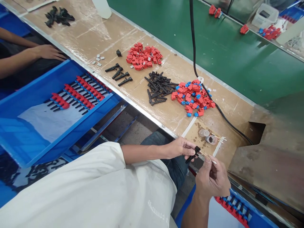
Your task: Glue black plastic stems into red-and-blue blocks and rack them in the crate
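My left hand is closed on a black plastic part with a long stem, held over the table's front edge. In my right hand is a cotton swab, pinched between thumb and fingers. Its far end touches or nearly touches the black part; I cannot tell which. Just beyond my hands stand two small clear cups, one with dark liquid, and thin sticks lie beside them. Further off are a heap of red and blue pieces and a pile of black stemmed parts.
A heap of red pieces and several black parts lie further left. A black cable crosses the table. Blue bins with rows of assembled parts stand below the edge. Another person's hand rests at left. A metal housing stands right.
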`<state>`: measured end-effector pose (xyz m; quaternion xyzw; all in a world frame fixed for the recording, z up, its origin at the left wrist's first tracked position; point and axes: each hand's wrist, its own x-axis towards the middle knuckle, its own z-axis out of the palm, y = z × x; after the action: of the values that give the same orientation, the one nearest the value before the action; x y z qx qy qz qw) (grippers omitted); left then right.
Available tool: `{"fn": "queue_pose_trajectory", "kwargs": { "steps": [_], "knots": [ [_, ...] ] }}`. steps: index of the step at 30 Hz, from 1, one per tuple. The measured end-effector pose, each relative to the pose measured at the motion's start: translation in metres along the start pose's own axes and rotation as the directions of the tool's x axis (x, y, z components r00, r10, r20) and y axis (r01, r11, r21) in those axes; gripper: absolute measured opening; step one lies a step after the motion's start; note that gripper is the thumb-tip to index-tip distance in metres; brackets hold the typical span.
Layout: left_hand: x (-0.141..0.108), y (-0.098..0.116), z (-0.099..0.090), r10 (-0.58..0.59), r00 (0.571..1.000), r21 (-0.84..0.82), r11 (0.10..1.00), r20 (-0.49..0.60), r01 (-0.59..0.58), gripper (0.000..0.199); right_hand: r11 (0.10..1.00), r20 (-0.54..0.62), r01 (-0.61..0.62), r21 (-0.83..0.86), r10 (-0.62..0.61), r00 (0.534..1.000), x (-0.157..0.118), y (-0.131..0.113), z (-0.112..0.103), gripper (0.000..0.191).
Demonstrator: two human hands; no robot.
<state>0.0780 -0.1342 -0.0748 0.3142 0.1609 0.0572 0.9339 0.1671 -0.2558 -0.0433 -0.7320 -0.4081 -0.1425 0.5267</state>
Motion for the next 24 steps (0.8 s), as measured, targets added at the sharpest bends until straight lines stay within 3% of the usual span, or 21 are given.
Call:
{"fn": "queue_pose_trajectory", "kwargs": {
  "steps": [4, 7, 14, 21, 24],
  "knots": [
    [0.001, -0.004, -0.004, -0.142, 0.989, -0.177, 0.973, 0.042, 0.147, 0.056, 0.945, -0.115, -0.261, 0.199, 0.287, 0.951, 0.005, -0.009, 0.001, 0.007],
    [0.0, -0.004, -0.004, -0.171, 0.982, -0.235, 0.954, 0.084, 0.186, 0.052, 0.927, -0.133, -0.286, 0.242, 0.324, 0.937, 0.007, -0.012, -0.002, 0.008],
    [-0.001, -0.003, -0.002, -0.164, 0.977, -0.254, 0.948, 0.134, 0.193, 0.049, 0.997, -0.022, -0.069, 0.036, 0.069, 0.997, 0.002, -0.001, -0.01, 0.007],
    [-0.001, -0.007, -0.004, -0.112, 0.992, -0.143, 0.983, 0.06, 0.119, 0.056, 0.982, 0.085, 0.186, -0.018, -0.183, 0.979, 0.003, 0.001, -0.008, 0.03],
    [-0.001, -0.007, -0.005, -0.136, 0.989, -0.174, 0.974, 0.058, 0.144, 0.054, 0.991, 0.091, 0.131, 0.002, -0.131, 0.987, 0.004, 0.001, -0.01, 0.025]
  ]
}}
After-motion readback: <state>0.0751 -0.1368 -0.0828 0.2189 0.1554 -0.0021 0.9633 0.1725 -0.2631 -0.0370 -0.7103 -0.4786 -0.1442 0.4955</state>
